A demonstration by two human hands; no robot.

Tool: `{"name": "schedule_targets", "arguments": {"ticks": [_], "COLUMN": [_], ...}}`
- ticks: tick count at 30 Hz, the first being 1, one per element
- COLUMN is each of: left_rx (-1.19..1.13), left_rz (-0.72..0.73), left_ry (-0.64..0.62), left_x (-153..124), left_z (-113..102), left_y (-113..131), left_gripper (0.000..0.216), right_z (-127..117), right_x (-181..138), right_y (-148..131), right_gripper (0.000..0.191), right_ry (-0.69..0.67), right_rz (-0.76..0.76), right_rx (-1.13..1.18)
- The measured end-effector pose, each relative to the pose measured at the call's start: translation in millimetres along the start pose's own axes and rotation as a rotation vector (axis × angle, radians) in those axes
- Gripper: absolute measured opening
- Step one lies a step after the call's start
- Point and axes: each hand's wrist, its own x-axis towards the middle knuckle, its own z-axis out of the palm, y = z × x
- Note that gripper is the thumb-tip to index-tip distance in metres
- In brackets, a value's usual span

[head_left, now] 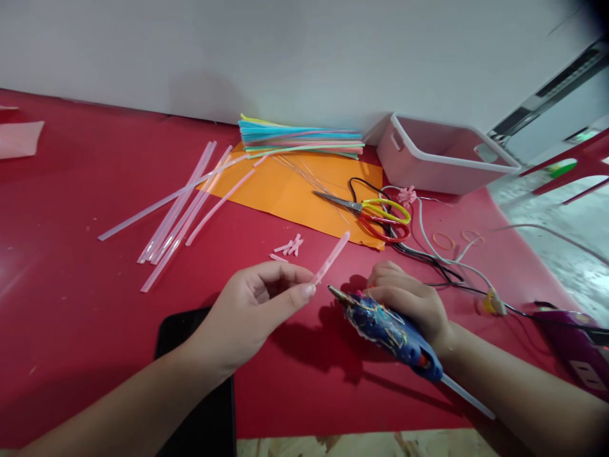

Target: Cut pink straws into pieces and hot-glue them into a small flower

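Observation:
Between thumb and fingertips, my left hand (pixel 266 304) pinches one end of a short pink straw (pixel 333 255), which slants up to the right. My right hand (pixel 412 301) is closed around a blue glue gun (pixel 385 333) crusted with dried glue. Its metal nozzle points left, close to the straw's held end but apart from it. A clear glue stick (pixel 469 397) sticks out of the gun's back. Just beyond my left hand lie several short cut pink pieces (pixel 295 245). Scissors (pixel 380 212) with yellow and red handles rest open-bladed on orange paper (pixel 285 184).
Long pink straws (pixel 183 209) lie crossed at the left. Behind them is a bundle of coloured pipe cleaners (pixel 304 136). A pink bin (pixel 442 155) stands back right, near tangled cords (pixel 442 263) and a purple power strip (pixel 571 346). A black phone (pixel 204 393) lies under my left forearm.

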Motion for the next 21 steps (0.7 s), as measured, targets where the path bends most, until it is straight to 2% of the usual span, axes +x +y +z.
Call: {"name": "schedule_targets", "arguments": {"ticks": [9,21], "left_rx": [-0.003,0.144], "left_rz": [-0.015,0.097], "left_ry": [-0.016,-0.038], "left_x": [-1.7,-2.8], "left_z": [1.5,-1.5], "left_y": [1.6,2.9], "left_gripper": [0.01,0.007], "right_z": [1.1,1.3], "right_x": [-3.5,-4.4], "right_y": [3.8,4.8], "right_gripper": [0.012,0.008], "right_ry": [-0.031,-0.047], "right_rz": [0.026,0.016], "right_rx": [-0.017,-0.044]}}
